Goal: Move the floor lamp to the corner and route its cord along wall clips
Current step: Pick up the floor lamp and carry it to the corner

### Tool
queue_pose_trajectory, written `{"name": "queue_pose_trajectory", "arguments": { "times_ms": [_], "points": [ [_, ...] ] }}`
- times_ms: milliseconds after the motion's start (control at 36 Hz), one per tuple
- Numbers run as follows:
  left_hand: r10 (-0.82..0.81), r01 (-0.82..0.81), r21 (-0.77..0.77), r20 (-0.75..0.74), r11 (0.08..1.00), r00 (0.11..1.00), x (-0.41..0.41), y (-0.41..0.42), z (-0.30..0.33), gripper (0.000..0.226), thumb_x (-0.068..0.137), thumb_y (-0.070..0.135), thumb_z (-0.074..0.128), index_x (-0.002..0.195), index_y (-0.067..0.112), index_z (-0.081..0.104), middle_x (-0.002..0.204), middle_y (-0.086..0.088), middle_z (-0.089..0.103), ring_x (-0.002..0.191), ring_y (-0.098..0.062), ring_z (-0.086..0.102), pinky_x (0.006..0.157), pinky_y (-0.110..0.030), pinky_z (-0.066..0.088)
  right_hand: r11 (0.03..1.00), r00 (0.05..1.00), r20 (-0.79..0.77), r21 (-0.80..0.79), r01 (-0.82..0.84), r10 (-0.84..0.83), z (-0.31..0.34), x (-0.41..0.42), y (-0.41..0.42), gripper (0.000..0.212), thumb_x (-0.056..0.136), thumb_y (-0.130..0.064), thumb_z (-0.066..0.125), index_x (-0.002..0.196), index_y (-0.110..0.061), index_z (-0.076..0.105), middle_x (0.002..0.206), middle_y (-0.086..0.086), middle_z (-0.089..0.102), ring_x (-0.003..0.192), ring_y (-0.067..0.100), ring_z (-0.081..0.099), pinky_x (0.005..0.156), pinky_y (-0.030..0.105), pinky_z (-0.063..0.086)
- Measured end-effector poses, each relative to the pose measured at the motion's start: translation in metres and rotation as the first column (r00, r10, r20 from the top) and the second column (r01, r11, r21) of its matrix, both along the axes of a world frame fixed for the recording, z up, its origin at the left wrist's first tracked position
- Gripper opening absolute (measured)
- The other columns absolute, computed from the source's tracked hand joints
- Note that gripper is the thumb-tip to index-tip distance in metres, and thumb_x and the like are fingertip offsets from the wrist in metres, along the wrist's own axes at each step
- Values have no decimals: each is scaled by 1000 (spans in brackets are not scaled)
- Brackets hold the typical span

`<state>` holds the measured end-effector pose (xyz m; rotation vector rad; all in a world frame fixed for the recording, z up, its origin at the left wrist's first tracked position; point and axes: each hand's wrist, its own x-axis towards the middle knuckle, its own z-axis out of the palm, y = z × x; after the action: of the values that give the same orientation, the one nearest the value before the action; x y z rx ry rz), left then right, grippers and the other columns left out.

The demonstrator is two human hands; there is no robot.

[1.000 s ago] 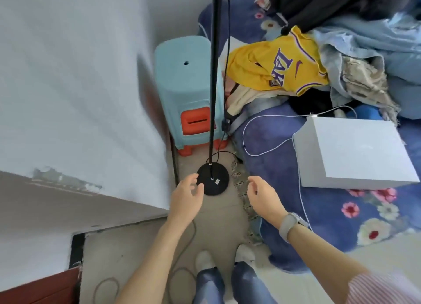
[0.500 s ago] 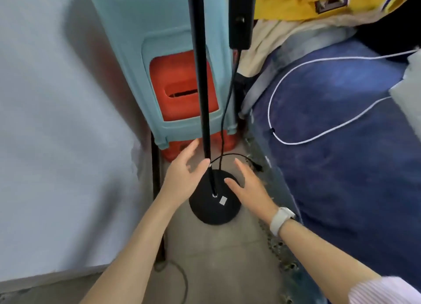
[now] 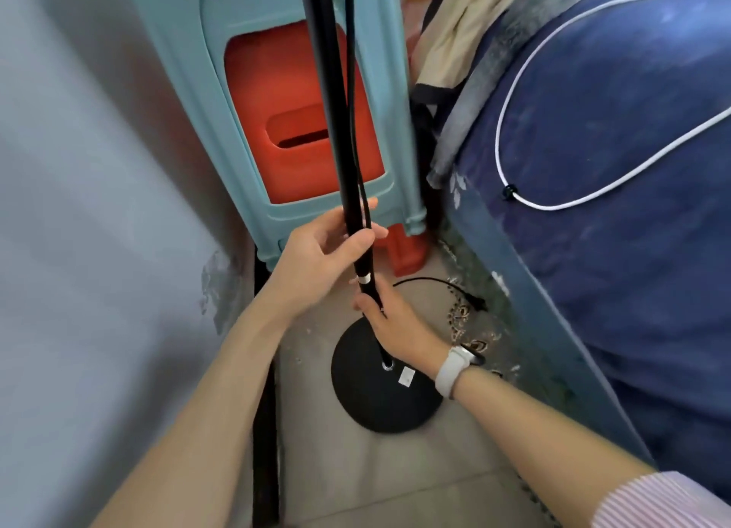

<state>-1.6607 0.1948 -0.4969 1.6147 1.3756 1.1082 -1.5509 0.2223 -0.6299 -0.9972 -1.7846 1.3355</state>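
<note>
The floor lamp has a thin black pole (image 3: 328,104) rising from a round black base (image 3: 368,401) on the tiled floor. Its black cord (image 3: 351,92) hangs along the pole's right side, and a loop of the cord lies on the floor behind the base. My left hand (image 3: 316,258) is wrapped around the lower pole and cord. My right hand (image 3: 389,322), with a white watch on the wrist, grips the pole just below, above the base. The pole's top is out of view.
A teal plastic stool (image 3: 221,92) stacked over an orange one (image 3: 292,112) stands right behind the lamp. A grey wall (image 3: 99,211) runs along the left. The blue-covered bed (image 3: 617,231) with a white cable (image 3: 553,207) hems in the right side.
Both hands have gone from open beside the pole to closed around it, left above right. My view has moved closer and lower toward the base.
</note>
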Motion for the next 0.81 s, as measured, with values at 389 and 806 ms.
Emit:
{"name": "queue_pose_trajectory", "arguments": {
  "times_ms": [389,806],
  "points": [
    [128,-126,73,-31,989,991,15,2,-16,19,94,32,38,81,34,51,71,15,64,78,-12,64,84,-38,51,999,998,55,-39,22,-20,-6,-2,1,10,92,-38,37,84,-37,44,74,-8,50,69,8,48,70,28,44],
    [138,-145,-37,-154,989,978,24,-49,26,26,98,23,36,77,27,51,73,1,64,78,-14,62,81,-24,48,985,999,8,-168,36,-35,42,14,-73,17,94,-30,42,95,-14,49,74,6,49,67,17,43,64,33,38]
  ]
}}
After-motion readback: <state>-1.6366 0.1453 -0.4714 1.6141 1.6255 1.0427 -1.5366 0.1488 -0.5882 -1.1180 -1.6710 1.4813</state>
